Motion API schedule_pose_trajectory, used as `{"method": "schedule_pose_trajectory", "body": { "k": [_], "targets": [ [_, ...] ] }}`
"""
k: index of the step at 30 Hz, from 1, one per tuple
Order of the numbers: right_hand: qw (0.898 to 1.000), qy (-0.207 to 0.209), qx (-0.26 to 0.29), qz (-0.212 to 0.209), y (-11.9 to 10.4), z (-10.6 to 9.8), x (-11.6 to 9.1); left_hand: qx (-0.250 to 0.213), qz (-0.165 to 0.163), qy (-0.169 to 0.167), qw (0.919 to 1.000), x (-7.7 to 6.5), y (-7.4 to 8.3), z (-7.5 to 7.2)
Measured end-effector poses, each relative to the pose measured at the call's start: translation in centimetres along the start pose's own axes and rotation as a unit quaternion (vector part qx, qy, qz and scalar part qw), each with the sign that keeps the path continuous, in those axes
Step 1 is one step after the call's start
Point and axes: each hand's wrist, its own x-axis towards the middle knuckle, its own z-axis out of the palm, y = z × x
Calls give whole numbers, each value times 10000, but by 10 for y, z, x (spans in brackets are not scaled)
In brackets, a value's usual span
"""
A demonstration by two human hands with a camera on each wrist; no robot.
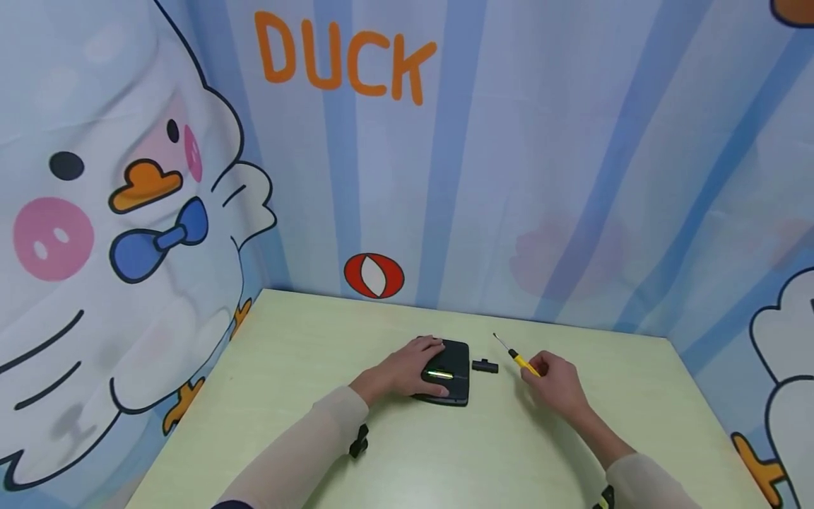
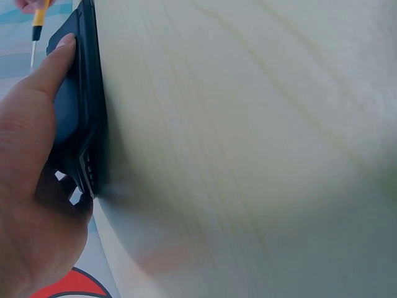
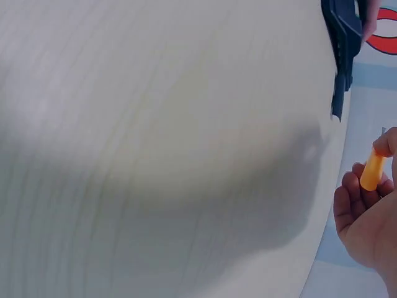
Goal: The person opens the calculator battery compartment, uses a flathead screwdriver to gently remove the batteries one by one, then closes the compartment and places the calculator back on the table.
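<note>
A flat black device [image 1: 454, 375] lies on the table with a yellow-green battery-like cylinder [image 1: 440, 375] in a slot on its upper face. My left hand [image 1: 407, 367] grips the device from its left side, fingers over the far part and thumb [image 2: 56, 65] along the near part. Just right of the device rests a small black cover-like piece [image 1: 485, 366]. Farther right, my right hand [image 1: 559, 382] pinches the yellow handle of a screwdriver [image 1: 524, 364]. Its thin shaft points up and left, past the black piece. In the right wrist view the handle [image 3: 372, 171] sits between thumb and fingers.
The pale wooden table [image 1: 305, 332] reaches back to a blue striped curtain [image 1: 509, 141] printed with ducks. A black wrist strap [image 1: 359, 442] sits at the left sleeve, and another strap [image 1: 605, 498] at the right sleeve.
</note>
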Motion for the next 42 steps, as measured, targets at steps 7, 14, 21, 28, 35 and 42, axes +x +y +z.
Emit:
{"method": "schedule_pose_trajectory", "body": {
  "k": [7, 14, 21, 28, 35, 42],
  "targets": [
    [9988, 123, 434, 186, -16, -2, -3, -39, 40, 33, 10000, -1, 2, -1],
    [9951, 77, 916, 354, -28, -4, -6, -37, 25, 59, 10000, -1, 2, 1],
    [9895, 43, 1382, 427, -32, -7, -8, -14, 58, 27, 10000, -1, 1, 3],
    [9820, 75, 1883, 107, -46, -7, -9, 11, 73, 71, 9999, 0, 0, 3],
    [9711, -58, 2379, -161, -63, -4, -9, 18, 58, 36, 10000, -2, 0, 2],
    [9665, -144, 2556, -170, -70, -2, -6, 20, 65, 77, 9999, -3, 0, 1]
  ]
}}
